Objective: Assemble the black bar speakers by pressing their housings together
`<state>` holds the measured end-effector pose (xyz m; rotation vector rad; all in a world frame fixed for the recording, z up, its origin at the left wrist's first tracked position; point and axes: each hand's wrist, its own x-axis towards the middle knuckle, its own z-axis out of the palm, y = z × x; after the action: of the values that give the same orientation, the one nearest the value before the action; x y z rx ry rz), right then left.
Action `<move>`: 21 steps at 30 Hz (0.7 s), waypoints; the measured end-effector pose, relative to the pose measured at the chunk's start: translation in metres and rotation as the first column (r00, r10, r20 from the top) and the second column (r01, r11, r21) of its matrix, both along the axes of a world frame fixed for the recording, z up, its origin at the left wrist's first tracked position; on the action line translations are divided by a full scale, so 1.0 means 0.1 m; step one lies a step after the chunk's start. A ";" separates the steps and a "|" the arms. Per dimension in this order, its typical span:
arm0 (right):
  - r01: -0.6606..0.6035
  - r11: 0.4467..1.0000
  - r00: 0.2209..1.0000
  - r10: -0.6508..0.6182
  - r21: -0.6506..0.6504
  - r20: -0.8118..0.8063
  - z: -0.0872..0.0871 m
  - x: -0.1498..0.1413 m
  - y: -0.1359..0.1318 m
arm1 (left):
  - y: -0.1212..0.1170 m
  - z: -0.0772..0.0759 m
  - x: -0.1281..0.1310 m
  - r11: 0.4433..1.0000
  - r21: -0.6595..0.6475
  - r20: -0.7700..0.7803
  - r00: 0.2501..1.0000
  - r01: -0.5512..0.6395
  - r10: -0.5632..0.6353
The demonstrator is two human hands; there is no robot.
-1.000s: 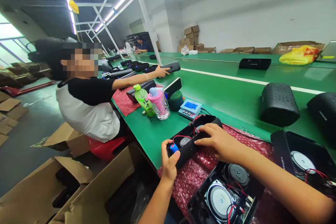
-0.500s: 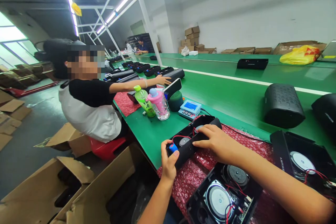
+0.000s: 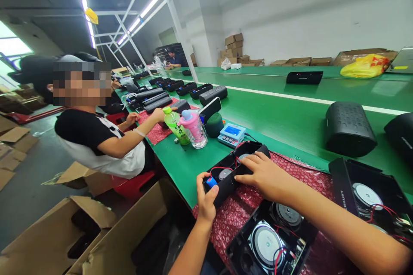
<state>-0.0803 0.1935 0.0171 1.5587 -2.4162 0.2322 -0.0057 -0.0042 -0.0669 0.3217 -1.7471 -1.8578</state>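
Note:
An open black speaker housing [image 3: 226, 187] lies slanted on red bubble wrap, showing round speaker drivers, red wires and a blue cylindrical part [image 3: 211, 181]. My left hand [image 3: 206, 200] is closed around its near left end, thumb and fingers beside the blue part. From the right, my right hand [image 3: 263, 175] grips the long wall, fingertips over the edge by the far driver and thumb against the outer side. Closer to me, a larger opened speaker [image 3: 271, 240] exposes two drivers, wires and a circuit board. Another opened speaker [image 3: 368, 193] sits at the right.
A light-blue device with a screen [image 3: 231, 134], a pink-capped bottle [image 3: 195, 131], a green bottle [image 3: 177, 126] and a propped phone stand beyond the housing. A co-worker [image 3: 97, 137] sits at the left. Cardboard boxes [image 3: 129, 227] stand below the green table [image 3: 180, 172]. Black speakers [image 3: 350, 129] occupy the far strip.
The co-worker's outstretched arm has drawn back from the dark speaker on the table, and their body has leaned left. My hands stay on the housing with hardly any movement.

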 end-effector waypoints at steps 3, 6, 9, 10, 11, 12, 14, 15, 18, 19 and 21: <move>0.005 1.000 1.000 -0.005 0.005 0.010 0.01 0.01 -0.01 | -0.01 0.00 0.00 1.000 -0.011 -0.007 1.000 -0.008 0.008; 0.002 1.000 0.999 -0.003 0.012 0.047 0.02 0.00 0.00 | -0.01 0.00 0.00 1.000 -0.028 -0.012 1.000 -0.003 0.003; -0.027 1.000 0.988 0.028 -0.011 0.149 0.02 -0.02 0.03 | -0.01 -0.01 0.00 0.999 -0.052 -0.019 1.000 -0.003 0.002; -0.037 0.999 0.980 0.043 -0.034 0.194 0.02 -0.03 0.04 | -0.01 -0.02 0.00 0.998 -0.059 -0.022 1.000 -0.006 0.004; -0.039 0.997 0.969 0.055 -0.070 0.241 0.02 -0.04 0.05 | -0.02 -0.02 0.00 0.998 -0.065 -0.025 1.000 -0.008 0.007; -0.027 0.993 0.955 0.061 -0.119 0.291 0.02 -0.05 0.06 | -0.02 -0.02 0.00 0.998 -0.069 -0.026 1.000 -0.008 0.007; 0.050 0.971 0.920 0.047 -0.235 0.389 0.01 -0.07 0.05 | -0.02 -0.03 0.00 0.997 -0.076 -0.027 1.000 -0.004 0.002; 0.103 0.954 0.901 0.031 -0.282 0.433 0.00 -0.07 0.03 | -0.02 -0.03 0.00 0.997 -0.079 -0.027 1.000 -0.001 -0.002; 0.221 0.923 0.865 -0.037 -0.315 0.500 -0.05 -0.06 -0.06 | -0.02 -0.02 0.00 0.997 -0.079 -0.030 1.000 0.005 -0.007; 0.238 0.924 0.863 -0.059 -0.300 0.502 -0.07 -0.05 -0.10 | -0.01 -0.02 0.01 0.997 -0.076 -0.030 1.000 0.005 -0.007; 0.258 0.928 0.860 -0.094 -0.269 0.502 -0.11 -0.03 -0.16 | -0.01 -0.01 0.01 0.998 -0.070 -0.028 1.000 0.006 -0.008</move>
<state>-0.0838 0.1772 0.0064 1.2199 -2.6732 1.0428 -0.0046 -0.0049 -0.0680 0.2616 -1.7915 -1.7929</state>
